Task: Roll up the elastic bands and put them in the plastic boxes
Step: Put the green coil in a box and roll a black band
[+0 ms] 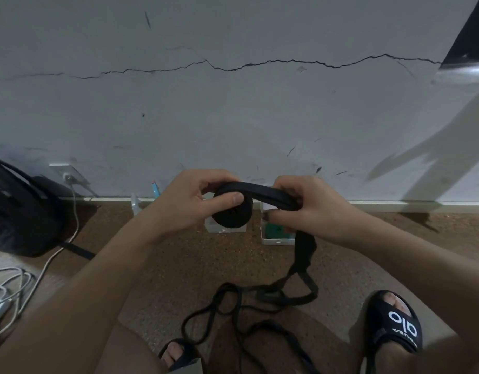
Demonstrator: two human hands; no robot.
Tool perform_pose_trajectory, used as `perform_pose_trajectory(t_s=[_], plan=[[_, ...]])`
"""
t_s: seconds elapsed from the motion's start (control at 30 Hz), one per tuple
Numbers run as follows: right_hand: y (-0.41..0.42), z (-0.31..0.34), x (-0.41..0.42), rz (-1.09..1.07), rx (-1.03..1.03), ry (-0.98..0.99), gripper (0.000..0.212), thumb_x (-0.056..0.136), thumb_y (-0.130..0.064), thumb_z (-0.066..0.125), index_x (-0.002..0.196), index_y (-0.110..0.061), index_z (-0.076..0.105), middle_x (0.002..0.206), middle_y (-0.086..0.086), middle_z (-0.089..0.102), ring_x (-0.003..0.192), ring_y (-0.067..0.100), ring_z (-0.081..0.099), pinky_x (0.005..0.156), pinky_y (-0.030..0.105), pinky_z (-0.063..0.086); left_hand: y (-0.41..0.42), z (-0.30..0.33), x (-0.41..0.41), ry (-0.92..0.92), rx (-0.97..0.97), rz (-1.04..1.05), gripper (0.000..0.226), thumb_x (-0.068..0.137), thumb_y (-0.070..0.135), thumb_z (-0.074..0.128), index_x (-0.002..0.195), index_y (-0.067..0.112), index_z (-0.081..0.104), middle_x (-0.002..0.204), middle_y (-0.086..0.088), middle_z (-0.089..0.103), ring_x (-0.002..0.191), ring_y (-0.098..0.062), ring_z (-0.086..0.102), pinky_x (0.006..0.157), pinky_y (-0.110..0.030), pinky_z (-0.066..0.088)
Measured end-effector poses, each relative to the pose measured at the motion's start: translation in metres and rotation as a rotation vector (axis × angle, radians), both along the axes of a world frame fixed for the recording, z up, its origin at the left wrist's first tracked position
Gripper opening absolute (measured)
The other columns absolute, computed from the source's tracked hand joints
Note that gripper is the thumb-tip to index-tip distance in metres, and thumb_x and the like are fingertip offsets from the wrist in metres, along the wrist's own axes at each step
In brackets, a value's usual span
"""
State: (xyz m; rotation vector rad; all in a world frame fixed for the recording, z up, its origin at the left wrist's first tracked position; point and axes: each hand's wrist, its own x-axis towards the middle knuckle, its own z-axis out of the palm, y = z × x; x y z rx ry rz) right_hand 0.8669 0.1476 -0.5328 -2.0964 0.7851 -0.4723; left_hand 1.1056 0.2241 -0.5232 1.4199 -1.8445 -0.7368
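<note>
Two feet in black slides sit at the bottom edge, the right slide [395, 323] with white lettering, the left slide [179, 353] only partly in view. Between them, loose loops of black elastic band [262, 295] lie tangled on the brown speckled floor [157, 265]. One strand rises from the tangle to the right hand [308, 209], whose grip is closed on the band, fingers curled around it with dark-painted nails showing. From there the band stretches flat and taut across to the left hand [195, 201]. The left hand's grip pinches a tightly wound black roll of band [233, 211], thumb pressed on its flat face, fingers behind it.

Just beyond the hands, two clear plastic boxes stand on the floor near the wall. The left box [214, 228] is mostly hidden behind the roll; the right box [273, 236] holds something green. A blue pen-like object [155, 188] stands near the skirting. At far left lie a black bag [19, 211] and white cables [14, 287]. A long crack [260, 63] runs across the pale wall.
</note>
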Motion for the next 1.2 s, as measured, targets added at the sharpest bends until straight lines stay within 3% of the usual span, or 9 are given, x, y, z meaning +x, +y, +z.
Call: perform_pose_trajectory(t_s=[0.13,0.3,0.4,0.6,0.7,0.8,0.9,1.03,1.2], plan=[[0.002,0.0,0.001,-0.063,0.082,-0.051,0.014,0.092,-0.022,0.074,0.085,-0.023,0.062,0.07,0.001,0.068,0.06,0.012,0.069,0.057,0.022,0.055,-0.001,0.003,-0.001,0.069,0.03,0.012,0.021,0.092,0.031,0.062,0.11,0.025,0.071,0.096,0.011,0.073,0.097,-0.008,0.069,0.082,-0.016,0.051],[-0.002,-0.004,-0.001,-0.126,-0.484,0.223,0.017,0.098,-0.037,0.066,0.089,-0.028,0.053,0.066,-0.009,0.058,0.059,0.011,0.059,0.054,0.029,0.05,-0.003,-0.001,-0.002,-0.001,0.028,0.03,0.015,0.093,0.031,0.063,0.106,0.03,0.071,0.094,0.015,0.073,0.096,-0.005,0.068,0.08,-0.012,0.048],[0.003,-0.011,0.005,-0.181,-0.56,0.326,0.018,0.101,-0.039,0.06,0.095,-0.025,0.049,0.069,-0.009,0.054,0.06,0.015,0.056,0.056,0.033,0.048,-0.006,-0.003,-0.003,-0.03,0.001,0.057,0.016,0.096,0.025,0.063,0.109,0.024,0.072,0.094,0.01,0.073,0.097,-0.007,0.068,0.081,-0.014,0.049],[0.006,-0.002,0.004,-0.097,0.072,0.035,0.007,0.099,-0.013,0.064,0.094,-0.018,0.062,0.071,-0.004,0.069,0.064,0.001,0.067,0.058,0.017,0.05,-0.004,0.002,-0.003,0.045,-0.009,0.078,0.023,0.094,0.034,0.06,0.113,0.025,0.07,0.099,0.009,0.072,0.101,-0.01,0.068,0.089,-0.024,0.055],[0.006,0.001,0.003,-0.08,0.348,-0.094,0.008,0.096,-0.009,0.067,0.104,-0.006,0.065,0.064,-0.001,0.069,0.05,0.011,0.061,0.053,0.022,0.051,-0.002,0.004,-0.005,0.112,-0.014,0.086,0.018,0.094,0.034,0.06,0.11,0.029,0.068,0.101,0.008,0.071,0.102,-0.009,0.067,0.089,-0.023,0.055],[0.003,0.0,0.007,-0.013,0.536,-0.134,0.039,0.091,-0.03,0.072,0.117,-0.003,0.061,0.102,0.016,0.076,0.05,0.013,0.046,0.048,0.024,0.04,-0.001,0.005,-0.004,0.156,-0.018,0.094,0.018,0.095,0.031,0.062,0.11,0.024,0.07,0.101,0.006,0.072,0.101,-0.01,0.068,0.087,-0.022,0.056],[0.006,0.0,0.011,0.051,0.689,-0.147,0.055,0.097,-0.061,0.051,0.134,-0.021,0.059,0.117,0.008,0.077,0.045,0.01,0.038,0.05,0.026,0.035,0.0,0.004,-0.005,0.149,-0.013,0.096,0.021,0.095,0.03,0.062,0.111,0.019,0.07,0.1,0.004,0.073,0.1,-0.011,0.069,0.086,-0.022,0.056],[0.011,-0.003,0.015,0.04,0.904,-0.248,0.035,0.102,-0.051,0.047,0.121,-0.027,0.063,0.12,0.01,0.076,0.039,0.005,0.026,0.045,0.019,0.026,0.001,0.005,-0.01,0.194,-0.007,0.076,0.025,0.092,0.027,0.06,0.111,0.017,0.07,0.101,0.004,0.073,0.1,-0.01,0.069,0.085,-0.02,0.055],[0.01,-0.002,0.013,0.027,0.966,-0.284,0.037,0.104,-0.041,0.051,0.132,-0.021,0.061,0.124,0.01,0.074,0.04,0.006,0.023,0.05,0.02,0.023,0.001,0.006,-0.01,0.24,-0.012,0.066,0.02,0.095,0.024,0.06,0.111,0.015,0.069,0.101,0.001,0.074,0.099,-0.011,0.07,0.083,-0.019,0.055]])
